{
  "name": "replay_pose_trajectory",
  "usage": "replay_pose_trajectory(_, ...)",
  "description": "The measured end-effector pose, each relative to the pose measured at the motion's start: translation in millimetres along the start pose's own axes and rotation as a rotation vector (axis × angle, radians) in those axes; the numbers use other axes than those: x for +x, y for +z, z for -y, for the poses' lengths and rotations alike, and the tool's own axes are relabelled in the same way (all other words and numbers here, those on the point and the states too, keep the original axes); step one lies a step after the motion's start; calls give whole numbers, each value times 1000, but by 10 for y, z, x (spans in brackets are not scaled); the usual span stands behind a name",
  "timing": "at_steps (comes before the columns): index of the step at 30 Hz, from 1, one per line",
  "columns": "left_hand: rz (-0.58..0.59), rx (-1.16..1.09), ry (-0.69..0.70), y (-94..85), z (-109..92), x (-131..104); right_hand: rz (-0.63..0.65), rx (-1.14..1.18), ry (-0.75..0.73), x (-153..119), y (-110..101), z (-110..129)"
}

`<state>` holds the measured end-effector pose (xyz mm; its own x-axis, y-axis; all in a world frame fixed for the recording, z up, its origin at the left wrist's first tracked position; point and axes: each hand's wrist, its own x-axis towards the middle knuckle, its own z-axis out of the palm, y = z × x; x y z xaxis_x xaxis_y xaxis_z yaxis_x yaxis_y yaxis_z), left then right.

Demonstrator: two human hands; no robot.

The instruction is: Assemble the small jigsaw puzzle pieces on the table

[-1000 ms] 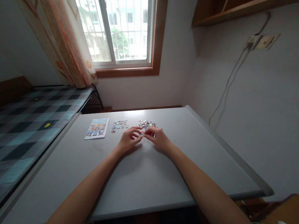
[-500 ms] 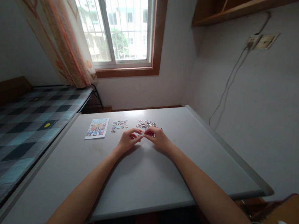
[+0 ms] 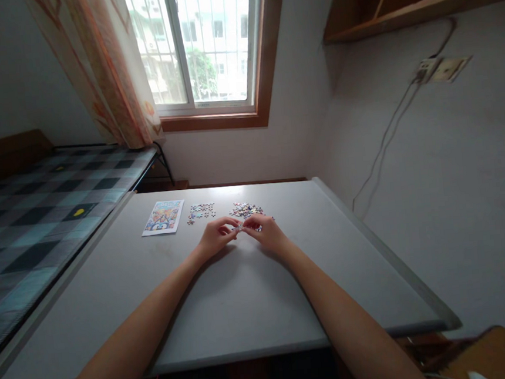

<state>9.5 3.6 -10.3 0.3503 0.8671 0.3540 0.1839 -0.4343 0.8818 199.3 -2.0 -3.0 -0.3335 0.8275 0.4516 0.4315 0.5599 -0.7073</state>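
Observation:
My left hand (image 3: 219, 235) and my right hand (image 3: 262, 231) meet over the middle of the table, fingertips pinched together. Between them is a small jigsaw puzzle piece (image 3: 240, 226), gripped from both sides; its picture is too small to make out. Just beyond my right hand lies a heap of loose puzzle pieces (image 3: 246, 209), partly hidden by the fingers. To the left, several more pieces (image 3: 203, 208) are spread in short rows. A printed picture sheet (image 3: 163, 217) in bright colours lies flat at the far left of them.
The white table (image 3: 245, 308) has raised grey edges at its sides. A bed with a checked cover (image 3: 79, 181) stands along the left. Behind are a window (image 3: 217, 45) and a curtain (image 3: 109, 72). A wooden stool or chair (image 3: 497, 357) shows at lower right.
Both hands stay in nearly the same place, still pinching the puzzle piece. The view has shifted very slightly; the heap, rows and sheet lie as before.

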Motion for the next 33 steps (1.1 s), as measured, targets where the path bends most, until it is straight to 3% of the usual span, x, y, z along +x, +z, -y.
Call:
replay_pose_trajectory(7,-21,28,15,1,0,10,-50,-46,47,1,-18,24)
replay_pose_trajectory(33,-20,93,16,-3,61,6,-36,-58,22,1,-29,26)
